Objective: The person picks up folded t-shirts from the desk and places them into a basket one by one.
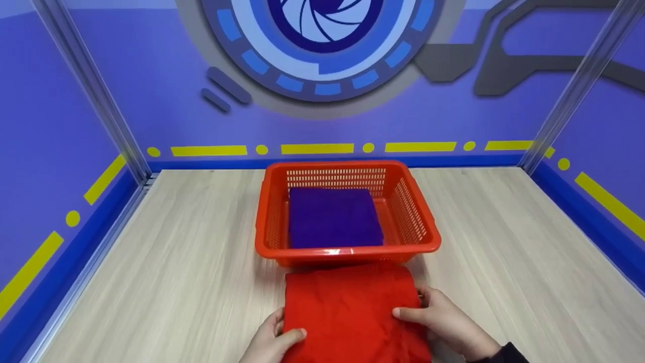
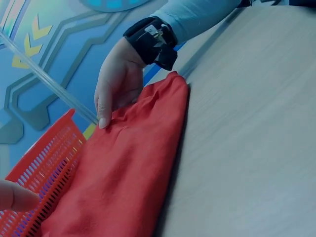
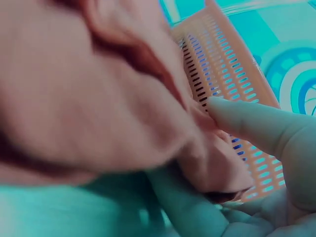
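At the table's near edge, I see my left hand [image 1: 274, 339] and right hand [image 1: 443, 320] each pinching a side of the folded red cloth [image 1: 347, 312], just before the orange basket [image 1: 426, 222] holding a purple cloth [image 1: 332, 217].

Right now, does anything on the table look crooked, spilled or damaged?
Nothing stands out. The purple cloth lies folded flat in the orange basket. The red cloth lies folded in front of it, held at its sides by the left hand and right hand.
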Action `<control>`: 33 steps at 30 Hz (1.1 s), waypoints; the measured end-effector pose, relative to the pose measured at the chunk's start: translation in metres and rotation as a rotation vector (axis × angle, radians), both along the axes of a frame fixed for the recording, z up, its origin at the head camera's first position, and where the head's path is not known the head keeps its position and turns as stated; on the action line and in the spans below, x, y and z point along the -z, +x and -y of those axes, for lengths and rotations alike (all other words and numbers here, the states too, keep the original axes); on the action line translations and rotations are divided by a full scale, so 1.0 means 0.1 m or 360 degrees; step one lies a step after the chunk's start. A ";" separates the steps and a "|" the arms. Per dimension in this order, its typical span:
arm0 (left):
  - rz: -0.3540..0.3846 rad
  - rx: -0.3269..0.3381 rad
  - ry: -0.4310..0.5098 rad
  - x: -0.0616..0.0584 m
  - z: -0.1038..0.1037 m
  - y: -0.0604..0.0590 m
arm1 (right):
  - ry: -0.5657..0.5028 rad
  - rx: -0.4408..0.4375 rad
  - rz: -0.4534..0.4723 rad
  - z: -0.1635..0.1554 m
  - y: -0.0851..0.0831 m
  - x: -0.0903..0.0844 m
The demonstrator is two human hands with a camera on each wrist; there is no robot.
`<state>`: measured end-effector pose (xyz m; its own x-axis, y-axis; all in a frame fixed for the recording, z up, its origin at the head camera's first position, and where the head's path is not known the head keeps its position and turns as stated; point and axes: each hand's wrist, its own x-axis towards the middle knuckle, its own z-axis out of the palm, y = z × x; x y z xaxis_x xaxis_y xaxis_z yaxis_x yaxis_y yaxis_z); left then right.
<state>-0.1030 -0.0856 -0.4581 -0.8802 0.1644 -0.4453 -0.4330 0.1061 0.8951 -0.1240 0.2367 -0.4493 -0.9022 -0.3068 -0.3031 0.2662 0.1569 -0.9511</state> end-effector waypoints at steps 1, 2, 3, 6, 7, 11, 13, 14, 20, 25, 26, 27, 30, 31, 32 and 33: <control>-0.0027 0.0024 0.0030 0.01 0.00 0.00 | -0.0103 -0.0017 0.0061 0.00 0.01 0.01; -0.0036 0.0043 0.0063 0.01 0.00 -0.01 | -0.0183 -0.0022 0.0106 0.00 0.01 0.02; -0.0053 0.0063 0.0096 0.02 0.00 -0.02 | -0.0252 -0.0025 0.0148 0.00 0.02 0.03; -0.0084 0.0095 0.0160 0.04 0.01 -0.03 | -0.0390 -0.0033 0.0203 0.04 0.01 0.05; -0.0083 0.0109 0.0193 0.05 0.02 -0.04 | -0.0408 -0.0031 0.0197 0.05 0.01 0.06; -0.0014 0.0161 0.0356 0.10 0.02 -0.05 | -0.0456 -0.0021 0.0209 0.12 0.02 0.07; 0.0009 0.0178 0.0427 0.12 0.01 -0.06 | -0.0473 -0.0012 0.0243 0.14 0.04 0.08; 0.0010 0.0182 0.0448 0.13 0.00 -0.06 | -0.0484 -0.0006 0.0270 0.15 0.05 0.08; 0.0021 0.0229 0.0491 0.16 -0.01 -0.08 | -0.0496 0.0038 0.0377 0.16 0.08 0.09; 0.0025 0.0284 0.0506 0.16 0.02 -0.09 | -0.0495 0.0036 0.0402 0.15 0.08 0.09; 0.0019 0.0290 0.0510 0.15 0.02 -0.09 | -0.0498 0.0030 0.0400 0.15 0.09 0.09; 0.0017 0.0295 0.0514 0.14 0.03 -0.08 | -0.0496 0.0023 0.0394 0.15 0.09 0.09; 0.0027 0.0304 0.0523 0.09 0.03 -0.07 | -0.0500 0.0007 0.0390 0.16 0.12 0.06; 0.0030 0.0305 0.0523 0.06 0.03 -0.06 | -0.0493 -0.0001 0.0386 0.16 0.12 0.04; 0.0033 0.0309 0.0518 0.03 0.03 -0.05 | -0.0486 -0.0009 0.0379 0.16 0.13 0.02; 0.0037 0.0314 0.0511 0.00 0.03 -0.04 | -0.0476 -0.0015 0.0378 0.16 0.14 -0.01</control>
<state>-0.1068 -0.0891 -0.4578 -0.8077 0.4646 -0.3631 -0.4531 -0.0950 0.8864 -0.1096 0.2207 -0.4487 -0.8145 -0.4210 -0.3992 0.4843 -0.1147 -0.8673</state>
